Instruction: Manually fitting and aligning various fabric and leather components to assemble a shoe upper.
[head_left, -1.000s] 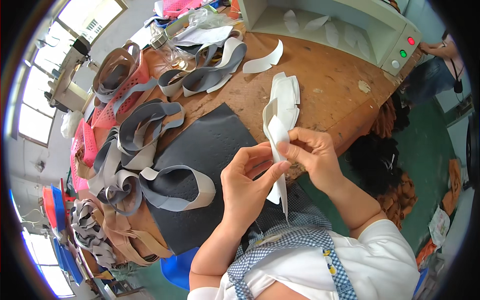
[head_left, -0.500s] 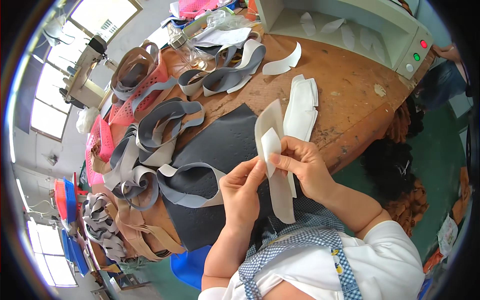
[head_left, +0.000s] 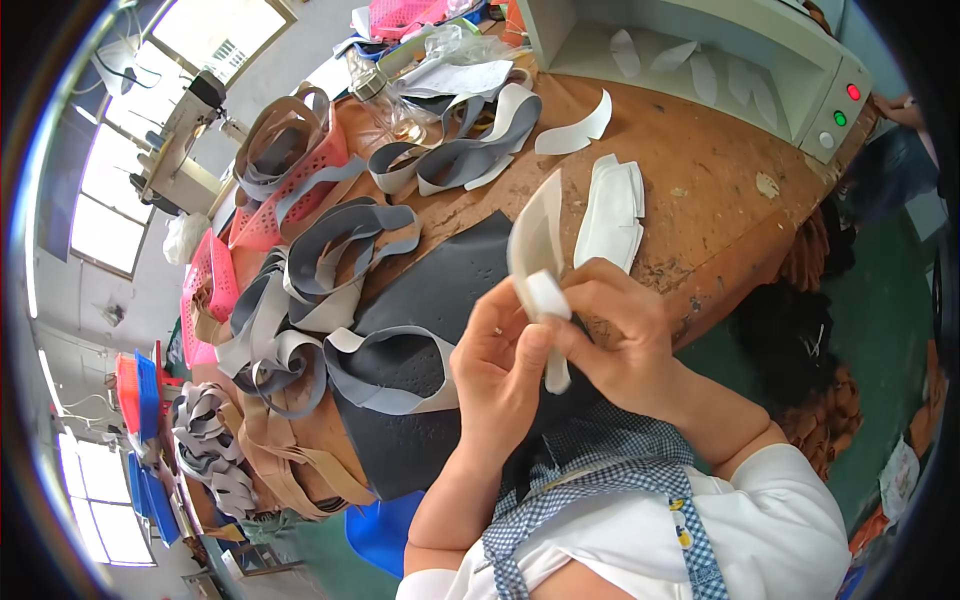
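Between my two hands is a pale beige strip (head_left: 537, 228) with a small white piece (head_left: 547, 296) lying across it. My left hand (head_left: 503, 362) pinches the strip from the left, thumb against its edge. From the other side, my right hand (head_left: 622, 322) grips the strip and the white piece, its fingertips close to the left thumb. The strip's lower end sticks out below the fingers. Beneath the hands lies a black mat (head_left: 440, 285) on the table. Just beyond them rests a stack of white curved pieces (head_left: 610, 212).
Looped grey strips (head_left: 395, 370) lie on the mat and to its left on the brown table (head_left: 700, 190). Pink baskets (head_left: 300, 185) stand at the left. A single white piece (head_left: 575, 125) lies farther back, near a cream machine (head_left: 815, 110) with lit buttons. A blue seat (head_left: 380, 535) is below.
The strip and white piece have tilted and turned in my hands; the white piece now looks folded shorter. Both hands have rotated slightly and remain close together.
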